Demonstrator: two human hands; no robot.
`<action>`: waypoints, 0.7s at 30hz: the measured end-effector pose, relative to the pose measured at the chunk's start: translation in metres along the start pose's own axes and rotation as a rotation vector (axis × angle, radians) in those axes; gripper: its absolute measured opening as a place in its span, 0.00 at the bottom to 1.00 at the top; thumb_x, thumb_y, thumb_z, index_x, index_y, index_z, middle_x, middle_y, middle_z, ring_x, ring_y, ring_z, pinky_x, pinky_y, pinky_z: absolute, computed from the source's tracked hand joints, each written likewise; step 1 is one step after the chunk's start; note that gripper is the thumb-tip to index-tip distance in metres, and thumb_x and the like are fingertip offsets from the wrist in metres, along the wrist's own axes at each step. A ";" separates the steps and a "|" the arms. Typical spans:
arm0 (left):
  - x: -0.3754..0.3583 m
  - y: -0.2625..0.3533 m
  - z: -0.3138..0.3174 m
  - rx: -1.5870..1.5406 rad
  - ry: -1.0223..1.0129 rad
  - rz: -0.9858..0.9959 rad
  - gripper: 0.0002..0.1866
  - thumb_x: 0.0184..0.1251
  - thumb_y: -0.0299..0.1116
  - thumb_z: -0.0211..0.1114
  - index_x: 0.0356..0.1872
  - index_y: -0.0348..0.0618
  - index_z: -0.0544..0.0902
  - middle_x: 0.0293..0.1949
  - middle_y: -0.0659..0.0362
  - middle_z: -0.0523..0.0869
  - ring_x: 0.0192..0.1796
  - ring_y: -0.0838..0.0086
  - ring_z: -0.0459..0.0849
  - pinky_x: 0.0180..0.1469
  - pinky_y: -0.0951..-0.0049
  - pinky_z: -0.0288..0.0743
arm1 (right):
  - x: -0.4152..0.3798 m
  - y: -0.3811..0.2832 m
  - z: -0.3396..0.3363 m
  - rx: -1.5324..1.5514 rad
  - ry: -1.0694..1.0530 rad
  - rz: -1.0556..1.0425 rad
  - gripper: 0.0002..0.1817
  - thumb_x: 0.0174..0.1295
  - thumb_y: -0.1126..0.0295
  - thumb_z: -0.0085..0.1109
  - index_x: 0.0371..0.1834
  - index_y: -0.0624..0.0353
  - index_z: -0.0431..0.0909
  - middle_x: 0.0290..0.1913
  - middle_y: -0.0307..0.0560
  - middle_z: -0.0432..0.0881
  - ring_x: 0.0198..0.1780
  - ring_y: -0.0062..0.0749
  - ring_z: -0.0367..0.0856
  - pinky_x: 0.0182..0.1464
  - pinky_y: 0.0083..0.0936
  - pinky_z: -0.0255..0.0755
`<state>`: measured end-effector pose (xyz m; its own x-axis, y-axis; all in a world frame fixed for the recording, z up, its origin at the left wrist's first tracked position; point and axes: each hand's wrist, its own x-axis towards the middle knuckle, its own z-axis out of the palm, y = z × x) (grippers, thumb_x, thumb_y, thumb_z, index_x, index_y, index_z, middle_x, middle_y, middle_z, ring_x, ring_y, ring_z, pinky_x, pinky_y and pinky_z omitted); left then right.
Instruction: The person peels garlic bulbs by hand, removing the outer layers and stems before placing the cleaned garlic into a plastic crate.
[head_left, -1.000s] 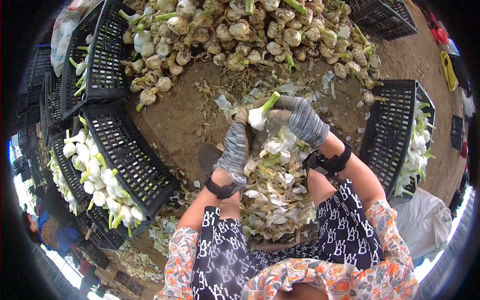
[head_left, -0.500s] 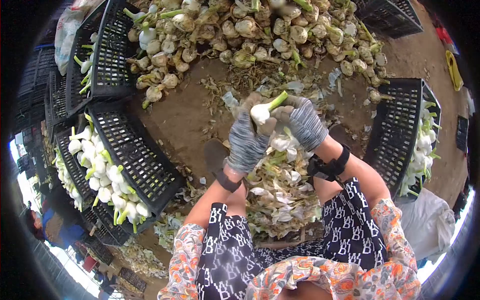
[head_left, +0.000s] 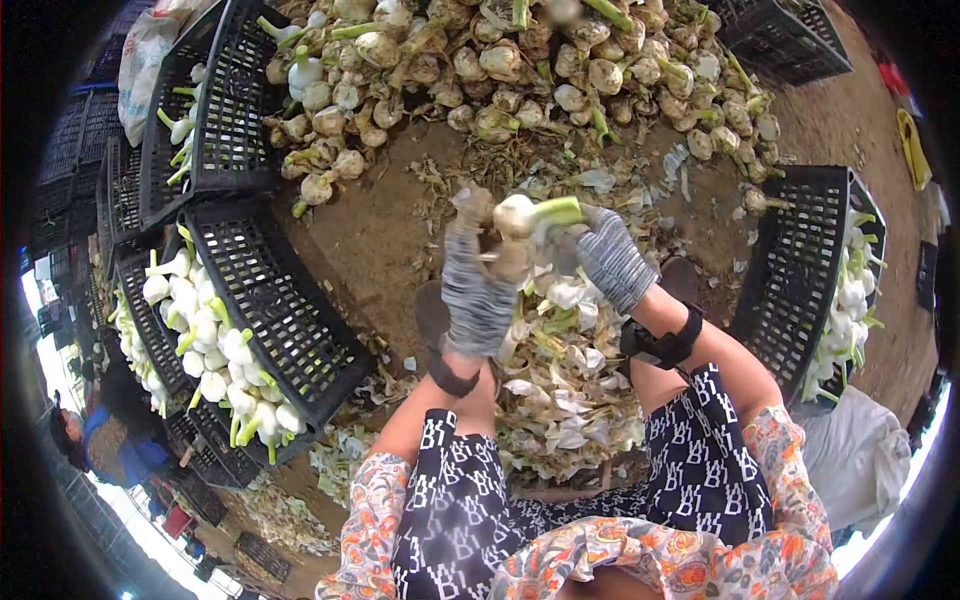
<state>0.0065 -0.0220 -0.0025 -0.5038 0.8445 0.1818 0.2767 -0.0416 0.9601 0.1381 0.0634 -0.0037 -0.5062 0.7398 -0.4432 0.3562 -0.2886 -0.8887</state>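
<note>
A white garlic bulb with a cut green stem is up between my two hands, over the peel-strewn ground. My right hand, in a grey striped glove with brown fingertips, is closed at the end of the stem. On the bulb's other side, my left hand wears a matching glove. Its fingers are spread and smeared by motion, with the thumb just below the bulb. Beneath the hands lies a heap of garlic skins between my knees.
A large pile of untrimmed garlic lies ahead. Black crates of cleaned garlic stand at left and right. Another crate is at upper left. A person is at far left. A white sack lies at right.
My left hand has shifted left and its fingers have come apart from the bulb. The bulb has turned, so its stem now points right toward my right hand.
</note>
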 end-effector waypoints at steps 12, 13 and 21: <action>0.014 -0.015 -0.010 -0.497 -0.131 -0.645 0.13 0.66 0.36 0.56 0.49 0.46 0.74 0.34 0.64 0.78 0.32 0.86 0.77 0.24 0.86 0.72 | -0.001 0.016 -0.008 0.268 -0.203 -0.065 0.14 0.55 0.75 0.51 0.45 0.64 0.75 0.39 0.53 0.78 0.43 0.38 0.77 0.47 0.27 0.70; 0.014 -0.010 -0.009 -0.498 -0.066 -0.583 0.13 0.65 0.35 0.57 0.49 0.45 0.74 0.35 0.64 0.78 0.33 0.85 0.77 0.24 0.85 0.72 | -0.005 0.009 -0.007 0.309 -0.157 0.044 0.13 0.55 0.75 0.51 0.44 0.64 0.75 0.39 0.52 0.78 0.42 0.38 0.77 0.47 0.26 0.69; 0.012 0.000 -0.012 -0.767 -0.265 -0.729 0.24 0.58 0.41 0.65 0.53 0.42 0.70 0.34 0.62 0.79 0.28 0.84 0.77 0.25 0.85 0.71 | -0.012 0.001 -0.005 0.442 -0.146 -0.116 0.13 0.54 0.78 0.53 0.44 0.67 0.74 0.39 0.46 0.79 0.40 0.28 0.78 0.43 0.21 0.71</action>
<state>-0.0089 -0.0184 0.0026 -0.1217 0.8859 -0.4477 -0.6473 0.2712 0.7124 0.1485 0.0578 0.0015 -0.6393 0.6983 -0.3219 -0.0612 -0.4636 -0.8839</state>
